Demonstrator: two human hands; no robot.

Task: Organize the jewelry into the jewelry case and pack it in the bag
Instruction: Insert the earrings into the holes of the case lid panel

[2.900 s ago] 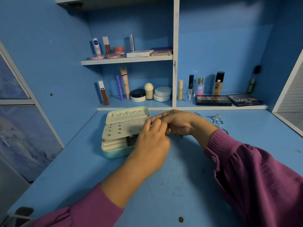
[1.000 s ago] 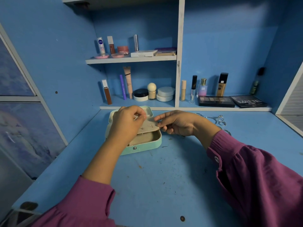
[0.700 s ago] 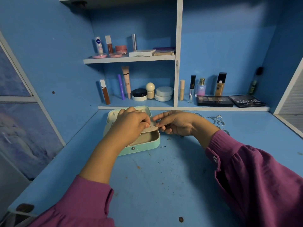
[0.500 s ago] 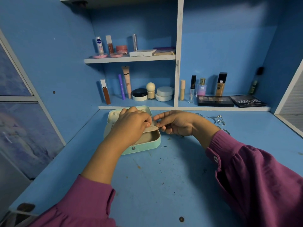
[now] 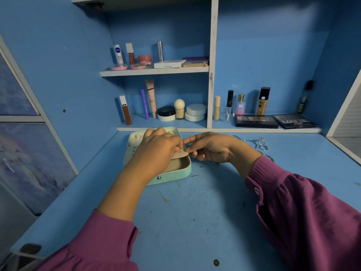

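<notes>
A mint-green jewelry case (image 5: 175,174) lies open on the blue desk, its lid tipped back toward the shelf. My left hand (image 5: 158,151) reaches over the case from the front and hides most of its inside. Its fingertips pinch a small earring (image 5: 179,150) against the beige inner panel (image 5: 181,155). My right hand (image 5: 211,147) comes in from the right and grips that panel's edge between thumb and fingers. Loose silver rings and bangles (image 5: 261,143) lie on the desk behind my right wrist. No bag is in view.
Low shelves at the back hold cosmetics: tubes, jars (image 5: 195,112), bottles and two eyeshadow palettes (image 5: 256,121). A blue side wall rises at the left, and a white slatted panel (image 5: 349,118) at the right. The desk (image 5: 185,216) stretches bare toward me.
The case now faces me with its inner panel lowered flat. My left hand has moved from the case's right side to over it. In the last second both hands barely moved.
</notes>
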